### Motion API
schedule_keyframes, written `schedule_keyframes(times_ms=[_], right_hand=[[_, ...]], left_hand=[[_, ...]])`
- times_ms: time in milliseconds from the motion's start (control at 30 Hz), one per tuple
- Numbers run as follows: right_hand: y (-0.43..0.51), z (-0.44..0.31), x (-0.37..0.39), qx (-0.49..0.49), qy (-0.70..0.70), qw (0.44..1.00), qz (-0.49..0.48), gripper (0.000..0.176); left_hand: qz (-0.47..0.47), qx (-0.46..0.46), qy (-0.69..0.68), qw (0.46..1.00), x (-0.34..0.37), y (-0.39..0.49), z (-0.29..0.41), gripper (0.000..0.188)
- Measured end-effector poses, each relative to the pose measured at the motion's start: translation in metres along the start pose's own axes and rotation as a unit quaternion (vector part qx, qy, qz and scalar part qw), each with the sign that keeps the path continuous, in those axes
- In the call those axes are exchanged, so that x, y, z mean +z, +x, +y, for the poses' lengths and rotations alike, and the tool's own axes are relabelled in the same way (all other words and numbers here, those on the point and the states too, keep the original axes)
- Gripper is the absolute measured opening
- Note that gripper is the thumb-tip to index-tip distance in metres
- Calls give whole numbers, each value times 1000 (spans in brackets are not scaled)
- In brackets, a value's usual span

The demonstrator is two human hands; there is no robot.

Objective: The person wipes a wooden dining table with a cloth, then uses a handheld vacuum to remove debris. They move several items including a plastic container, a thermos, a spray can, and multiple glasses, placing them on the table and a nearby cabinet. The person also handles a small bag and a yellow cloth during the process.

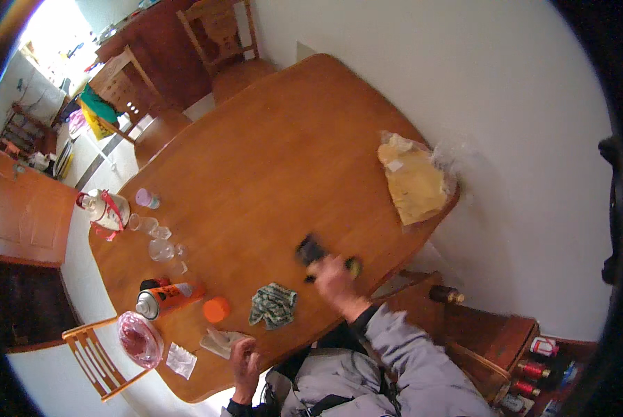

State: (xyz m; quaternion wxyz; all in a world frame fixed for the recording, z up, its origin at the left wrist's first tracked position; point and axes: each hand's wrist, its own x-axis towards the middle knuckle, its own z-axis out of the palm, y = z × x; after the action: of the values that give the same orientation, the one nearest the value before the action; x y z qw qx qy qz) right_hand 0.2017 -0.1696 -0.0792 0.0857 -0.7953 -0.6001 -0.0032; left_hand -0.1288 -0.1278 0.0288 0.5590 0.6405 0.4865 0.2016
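My right hand [335, 284] is closed around a blurred dark object with a broad black end [310, 250], over the near part of the wooden table [270, 172]; a round yellow and black part shows beside the fingers. My left hand [245, 365] is at the table's near edge, fingers curled, beside a pale folded cloth [223, 342]; whether it touches the cloth is unclear. Between the hands lies a crumpled green-and-white patterned cloth [273, 306]. An orange cap [216, 310] and an orange spray can [168, 298] on its side lie left of it.
A white packet [181, 360] and a plastic-wrapped reddish item [140, 340] lie near the left corner. Clear glasses [161, 249], a lilac-capped jar [147, 198] and a white jug [108, 210] stand at the left edge. A yellow item in clear plastic [413, 180] lies far right, by the wall.
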Motion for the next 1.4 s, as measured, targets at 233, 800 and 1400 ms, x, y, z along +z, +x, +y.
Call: schedule_keyframes(times_ms=[233, 800, 1400], right_hand=[[-25, 82, -51, 126, 240, 950, 157, 23], [-16, -115, -17, -4, 282, 958, 44, 29], [-16, 28, -44, 191, 266, 934, 145, 38]], left_hand=[[11, -10, -5, 1000, -36, -8, -12, 19], [-49, 18, 53, 997, -71, -23, -29, 34], [52, -52, 29, 997, -74, -47, -46, 26]])
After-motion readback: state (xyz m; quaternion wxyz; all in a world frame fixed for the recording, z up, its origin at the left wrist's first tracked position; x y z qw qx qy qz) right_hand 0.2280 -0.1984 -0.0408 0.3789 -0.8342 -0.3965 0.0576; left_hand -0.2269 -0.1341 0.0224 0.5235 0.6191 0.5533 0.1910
